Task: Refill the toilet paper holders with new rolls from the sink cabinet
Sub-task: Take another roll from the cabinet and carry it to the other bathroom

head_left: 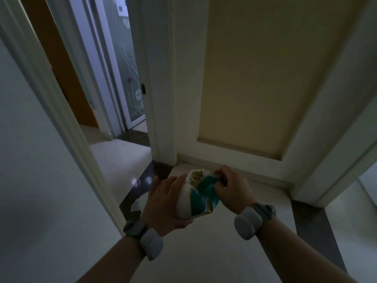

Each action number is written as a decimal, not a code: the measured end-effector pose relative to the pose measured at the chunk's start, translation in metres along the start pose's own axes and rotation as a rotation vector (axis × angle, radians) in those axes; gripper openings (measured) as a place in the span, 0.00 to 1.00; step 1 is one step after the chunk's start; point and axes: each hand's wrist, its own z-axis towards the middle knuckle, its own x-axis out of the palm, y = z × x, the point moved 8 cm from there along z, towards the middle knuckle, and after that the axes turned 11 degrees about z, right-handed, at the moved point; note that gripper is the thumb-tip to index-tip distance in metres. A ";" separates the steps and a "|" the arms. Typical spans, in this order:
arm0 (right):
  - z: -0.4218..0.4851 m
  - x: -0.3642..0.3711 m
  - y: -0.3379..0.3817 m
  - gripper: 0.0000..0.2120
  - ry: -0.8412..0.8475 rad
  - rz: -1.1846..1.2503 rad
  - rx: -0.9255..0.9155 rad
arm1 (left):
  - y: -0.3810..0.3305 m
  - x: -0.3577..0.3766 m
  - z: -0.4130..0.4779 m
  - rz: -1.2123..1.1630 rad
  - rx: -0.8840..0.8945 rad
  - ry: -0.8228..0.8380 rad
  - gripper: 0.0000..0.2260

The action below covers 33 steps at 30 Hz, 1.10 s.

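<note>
Now, wrapped roll [196, 201] in left hand [164, 203]

one wide-angle head-worn view faces forward and down, close to a door [255, 78].

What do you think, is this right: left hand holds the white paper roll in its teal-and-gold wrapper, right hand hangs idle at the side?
One thing is wrong. In the head view the right hand is not idle: it pinches the crumpled wrapper at the far end of the white paper roll in its teal-and-gold wrapper. The left hand does hold that roll.
</note>
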 end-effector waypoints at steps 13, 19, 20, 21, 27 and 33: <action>0.155 0.003 -0.040 0.11 -0.141 0.276 0.150 | 0.103 0.047 0.101 -0.116 -0.071 0.003 0.47; 0.244 0.028 -0.064 0.15 0.061 0.260 0.252 | 0.136 0.070 0.167 -0.036 -0.133 -0.053 0.47; 0.257 0.029 -0.066 0.14 0.092 0.292 0.262 | 0.139 0.074 0.180 -0.019 -0.130 -0.064 0.47; 0.273 0.025 -0.069 0.12 0.089 0.330 0.265 | 0.144 0.077 0.194 -0.007 -0.139 -0.073 0.48; 0.355 -0.015 -0.040 0.05 -0.075 0.157 -0.206 | 0.180 0.095 0.257 0.037 -0.329 -0.124 0.46; 0.400 0.046 -0.024 0.21 0.309 -0.210 -0.424 | 0.203 0.102 0.282 0.136 -0.405 -0.120 0.47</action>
